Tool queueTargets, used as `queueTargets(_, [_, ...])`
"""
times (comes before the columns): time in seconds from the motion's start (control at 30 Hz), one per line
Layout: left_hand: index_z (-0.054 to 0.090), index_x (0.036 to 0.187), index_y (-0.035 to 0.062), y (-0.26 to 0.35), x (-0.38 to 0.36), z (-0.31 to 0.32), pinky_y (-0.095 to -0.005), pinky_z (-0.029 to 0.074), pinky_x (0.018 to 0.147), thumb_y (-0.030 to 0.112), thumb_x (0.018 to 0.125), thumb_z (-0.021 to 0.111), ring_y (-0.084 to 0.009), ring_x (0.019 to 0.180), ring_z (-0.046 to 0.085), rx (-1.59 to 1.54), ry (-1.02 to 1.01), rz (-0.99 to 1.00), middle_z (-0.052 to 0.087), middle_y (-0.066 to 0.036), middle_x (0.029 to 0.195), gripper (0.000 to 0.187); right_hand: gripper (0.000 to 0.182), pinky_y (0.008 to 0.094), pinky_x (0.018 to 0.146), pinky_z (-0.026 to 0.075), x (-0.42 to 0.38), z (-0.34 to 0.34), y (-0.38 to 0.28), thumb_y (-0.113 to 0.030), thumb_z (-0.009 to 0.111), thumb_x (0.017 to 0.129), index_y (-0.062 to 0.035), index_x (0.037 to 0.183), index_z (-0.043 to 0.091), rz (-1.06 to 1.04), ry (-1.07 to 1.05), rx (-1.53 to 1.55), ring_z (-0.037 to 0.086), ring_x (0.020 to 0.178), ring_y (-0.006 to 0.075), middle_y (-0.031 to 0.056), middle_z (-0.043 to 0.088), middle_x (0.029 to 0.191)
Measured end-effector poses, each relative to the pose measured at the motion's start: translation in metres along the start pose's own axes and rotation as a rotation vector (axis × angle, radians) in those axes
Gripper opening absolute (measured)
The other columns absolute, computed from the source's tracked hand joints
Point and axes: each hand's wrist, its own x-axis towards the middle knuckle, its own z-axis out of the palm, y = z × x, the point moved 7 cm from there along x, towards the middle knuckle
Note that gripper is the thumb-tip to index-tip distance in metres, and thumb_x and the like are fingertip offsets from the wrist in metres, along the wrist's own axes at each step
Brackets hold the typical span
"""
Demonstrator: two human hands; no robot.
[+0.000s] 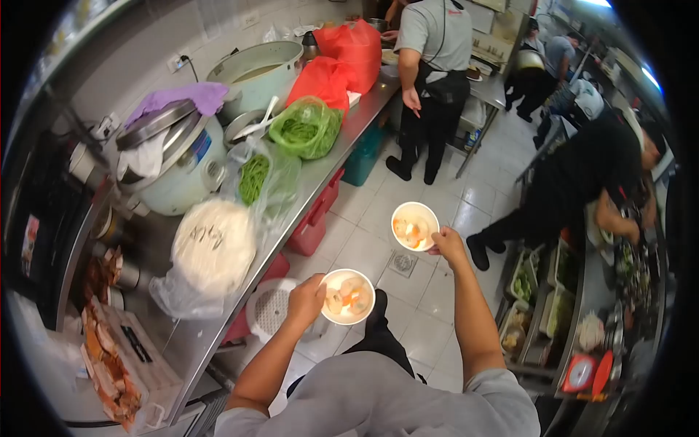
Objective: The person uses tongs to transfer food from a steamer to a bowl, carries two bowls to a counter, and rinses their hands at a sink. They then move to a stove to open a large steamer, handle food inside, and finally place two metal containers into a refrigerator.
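My left hand [309, 297] grips the rim of a white bowl [346, 320] from its left side. Pale and orange pieces that look like shrimp lie in this bowl. Farther forward and to the right, my right hand [448, 246] is closed on the right edge of a second white bowl [416, 211], with similar pieces inside. Both bowls are held over the tiled floor, apart from each other. The fingers beneath the bowls are mostly hidden.
Along the left runs a steel counter [287, 215] with bagged greens [302, 131], a wrapped pale stack [215, 237], a large cooker [182, 167] and red bags [346, 62]. One person [437, 44] stands ahead; another [582, 167] bends over the right-hand station. A floor drain [402, 264] lies below.
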Motion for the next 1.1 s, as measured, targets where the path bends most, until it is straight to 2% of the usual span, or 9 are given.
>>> queueTargets(0.17, [0.057, 0.106, 0.0028, -0.016, 0.13, 0.027, -0.0411, 0.045, 0.079, 0.012, 0.083, 0.052, -0.0378, 0.091, 0.058, -0.113, 0.141, -0.158, 0.06, -0.023, 0.1, 0.026, 0.012, 0.0259, 0.053, 0.054, 0.197, 0.028, -0.074, -0.012, 0.052, 0.081, -0.0018, 0.076, 0.051, -0.121, -0.047, -0.002, 0.064, 0.058, 0.0178, 0.011, 0.061, 0.07])
queueTargets(0.2, [0.056, 0.108, 0.0009, -0.007, 0.156, 0.028, -0.038, 0.05, 0.069, 0.01, 0.082, 0.052, -0.0334, 0.081, 0.062, -0.057, 0.183, -0.059, 0.06, -0.021, 0.101, 0.027, 0.012, 0.0259, 0.052, 0.054, 0.229, 0.037, -0.089, -0.012, 0.052, 0.081, -0.0015, 0.076, 0.051, -0.12, -0.053, 0.001, 0.065, 0.059, 0.0181, 0.0113, 0.061, 0.071])
queueTargets(0.3, [0.056, 0.108, 0.0002, 0.005, 0.213, 0.04, -0.0318, 0.052, 0.054, 0.007, 0.083, 0.051, -0.0254, 0.069, 0.064, -0.335, 0.18, -0.383, 0.058, -0.017, 0.103, 0.027, 0.013, 0.026, 0.052, 0.054, 0.314, 0.066, -0.133, -0.013, 0.051, 0.082, -0.0006, 0.078, 0.052, -0.118, -0.077, 0.019, 0.065, 0.059, 0.019, 0.0121, 0.062, 0.071])
queueTargets(0.33, [0.054, 0.113, -0.0022, 0.002, 0.228, 0.045, -0.0248, 0.048, 0.043, 0.007, 0.083, 0.051, -0.0169, 0.06, 0.06, -0.336, 0.208, -0.35, 0.054, -0.014, 0.103, 0.031, 0.013, 0.0261, 0.051, 0.053, 0.339, 0.076, -0.141, -0.013, 0.051, 0.082, -0.0003, 0.079, 0.052, -0.107, -0.089, 0.031, 0.065, 0.059, 0.0192, 0.0124, 0.062, 0.071])
queueTargets(0.47, [0.054, 0.114, -0.0018, 0.013, 0.272, 0.047, -0.0246, 0.051, 0.046, 0.006, 0.083, 0.051, -0.0163, 0.064, 0.06, -0.367, 0.234, -0.453, 0.052, -0.013, 0.098, 0.033, 0.015, 0.0266, 0.05, 0.054, 0.413, 0.111, -0.18, -0.013, 0.051, 0.082, 0.0016, 0.08, 0.051, -0.1, -0.145, 0.047, 0.065, 0.06, 0.0211, 0.0138, 0.061, 0.073])
queueTargets(0.63, [0.055, 0.115, -0.0001, 0.026, 0.315, 0.045, -0.0226, 0.053, 0.048, 0.006, 0.083, 0.052, -0.0147, 0.07, 0.06, -0.451, 0.325, -0.516, 0.049, -0.01, 0.098, 0.032, 0.018, 0.0264, 0.049, 0.054, 0.471, 0.156, -0.218, -0.014, 0.052, 0.081, 0.0032, 0.086, 0.051, -0.045, -0.218, 0.123, 0.066, 0.061, 0.0236, 0.0153, 0.06, 0.078])
queueTargets(0.77, [0.055, 0.115, 0.0012, 0.028, 0.34, 0.05, -0.0243, 0.052, 0.046, 0.006, 0.084, 0.052, -0.0168, 0.064, 0.061, -0.479, 0.394, -0.493, 0.051, -0.013, 0.098, 0.032, 0.02, 0.0268, 0.05, 0.054, 0.487, 0.186, -0.246, -0.014, 0.053, 0.082, 0.0045, 0.089, 0.051, -0.025, -0.285, 0.147, 0.066, 0.062, 0.0249, 0.0156, 0.06, 0.079])
queueTargets(1.03, [0.055, 0.117, 0.0012, 0.045, 0.405, 0.023, -0.0224, 0.049, 0.044, 0.008, 0.083, 0.051, -0.0151, 0.066, 0.061, -0.34, 0.5, -0.468, 0.057, -0.012, 0.096, 0.035, 0.04, 0.0288, 0.059, 0.053, 0.499, 0.235, -0.261, -0.036, 0.058, 0.084, -0.0026, 0.105, 0.05, -0.002, -0.445, 0.118, 0.064, 0.065, 0.0201, 0.0093, 0.058, 0.098])
queueTargets(1.1, [0.053, 0.117, -0.0008, 0.03, 0.429, 0.023, -0.0228, 0.048, 0.043, 0.007, 0.082, 0.05, -0.016, 0.059, 0.062, -0.561, 0.463, -0.56, 0.059, -0.014, 0.098, 0.036, 0.048, 0.0278, 0.061, 0.052, 0.5, 0.226, -0.257, -0.04, 0.056, 0.085, -0.0014, 0.113, 0.05, -0.004, -0.456, 0.164, 0.065, 0.07, 0.0203, 0.0105, 0.057, 0.106])
